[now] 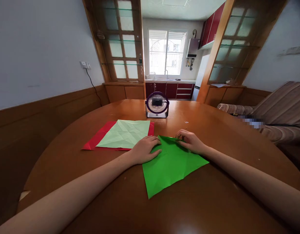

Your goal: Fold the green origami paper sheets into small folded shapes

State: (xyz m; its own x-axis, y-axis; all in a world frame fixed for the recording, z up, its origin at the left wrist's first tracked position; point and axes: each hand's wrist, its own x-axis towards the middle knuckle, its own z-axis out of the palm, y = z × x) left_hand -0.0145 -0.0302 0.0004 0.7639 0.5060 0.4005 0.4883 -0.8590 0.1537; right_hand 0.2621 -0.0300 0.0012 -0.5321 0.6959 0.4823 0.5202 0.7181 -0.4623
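Note:
A creased sheet of green paper point(170, 167) lies on the table in front of me, its far edge lifted or folded a little. My left hand point(146, 149) rests on the paper's left side, fingers stretched out and thumb apart. At the far right edge, my right hand point(190, 141) has its fingers curled and grips the paper between thumb and fingers. Beyond my left hand lies a creased pale green sheet point(124, 133) on top of a red sheet point(95, 139).
A small purple fan point(157, 103) stands at the far side of the round wooden table point(103, 198). A striped armchair point(283, 107) is on the right. Behind the table are wooden cabinets point(125, 91) and a kitchen with a window point(167, 52).

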